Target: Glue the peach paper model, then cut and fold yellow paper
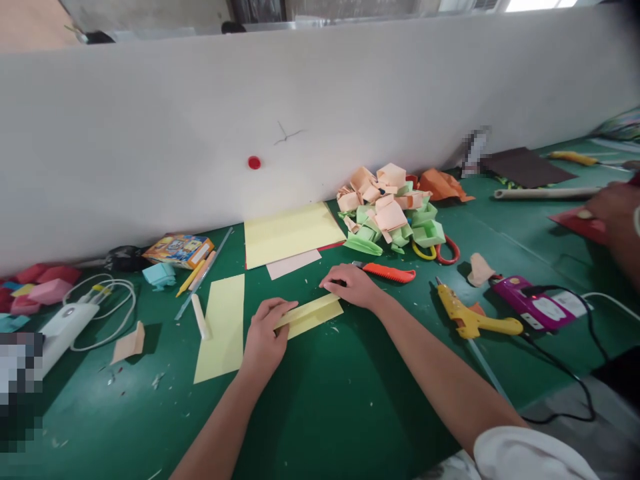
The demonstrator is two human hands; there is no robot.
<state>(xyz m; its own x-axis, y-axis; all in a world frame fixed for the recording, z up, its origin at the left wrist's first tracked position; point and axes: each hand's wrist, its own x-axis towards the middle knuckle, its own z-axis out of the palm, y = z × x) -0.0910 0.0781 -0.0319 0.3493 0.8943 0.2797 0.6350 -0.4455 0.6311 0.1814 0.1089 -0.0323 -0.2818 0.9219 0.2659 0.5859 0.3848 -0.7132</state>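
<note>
A narrow strip of yellow paper (313, 319), folded lengthwise with its upper flap partly raised, lies in front of me on the green table. My left hand (269, 328) pinches its left end, thumb below and fingers above. At the other end my right hand (351, 285) has its fingers curled closed on the strip's upper edge. Left of my left hand is a flat yellow sheet (223, 327), with a white stick (200, 317) resting on its left edge. A red-orange utility knife (387, 272) lies just beyond my right hand.
Larger yellow sheets (290, 233) lie by the white partition (175, 133). Folded peach and green paper pieces (393, 210) are heaped near scissors (449, 250). On the right lie a yellow glue gun (473, 317) and a purple power strip (535, 303). Another person's hand (617, 207) is at far right.
</note>
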